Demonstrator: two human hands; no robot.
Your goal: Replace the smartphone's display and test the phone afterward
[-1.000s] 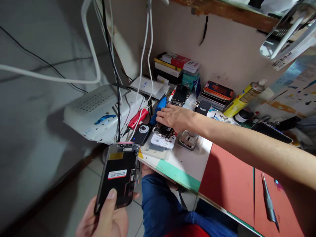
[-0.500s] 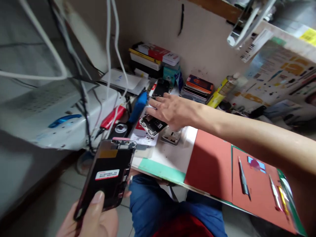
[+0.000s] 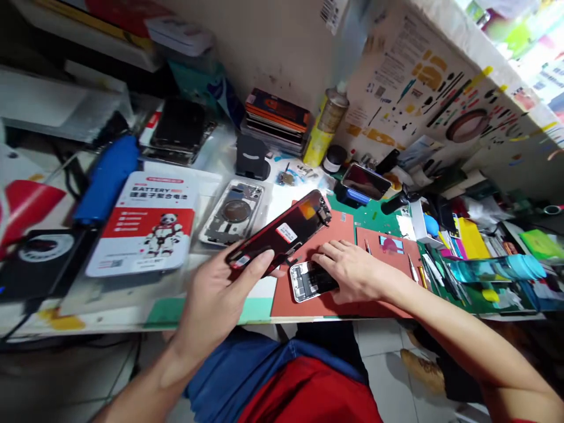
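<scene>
My left hand [image 3: 220, 288] holds a dark phone screen assembly [image 3: 291, 226] at its lower end, thumb across its back, above the mat. The screen has a white label and an orange patch, and tilts up to the right. My right hand [image 3: 348, 267] is on an opened phone body [image 3: 308, 281] with a white rim, fingers wrapped over its right part. That body lies on the red mat [image 3: 343, 308] near the table's front edge. To the left, a phone frame [image 3: 231, 214] with a round coil lies on a clear bag.
A white and red battery box [image 3: 145, 223] and a blue-handled tool [image 3: 108, 176] are at the left. Behind stand a yellow spray can [image 3: 326, 126] and stacked boxes [image 3: 277, 120]. Another phone [image 3: 368, 181] rests on the green mat; tools crowd the right side.
The view has swung right. My right hand has brought the opened phone from beside the battery box onto the red mat. My left hand has carried the screen over the table, near it.
</scene>
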